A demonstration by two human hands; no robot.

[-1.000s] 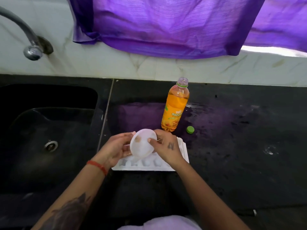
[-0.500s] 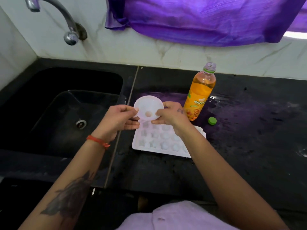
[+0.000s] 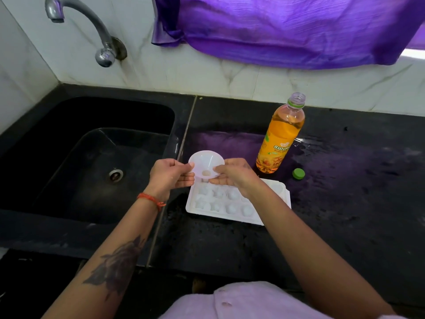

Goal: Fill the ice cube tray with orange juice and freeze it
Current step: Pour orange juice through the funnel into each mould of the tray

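A white ice cube tray (image 3: 220, 204) lies on the black counter, its shaped cells showing pale. Over the tray's far left corner I hold a small white funnel (image 3: 205, 162) upright, mouth up. My left hand (image 3: 171, 173) pinches its left rim and my right hand (image 3: 234, 174) pinches its right rim. An uncapped bottle of orange juice (image 3: 279, 139) stands just behind the tray on the right. Its green cap (image 3: 298, 173) lies on the counter beside it.
A black sink (image 3: 92, 157) with a drain sits to the left, with a metal tap (image 3: 99, 33) on the white wall above. A purple cloth (image 3: 287, 28) hangs over the back ledge. The black counter (image 3: 356, 203) stretches to the right and looks wet.
The funnel has turned from tilted toward me to upright over the tray's corner. My view has shifted left, so more of the sink and tap shows.
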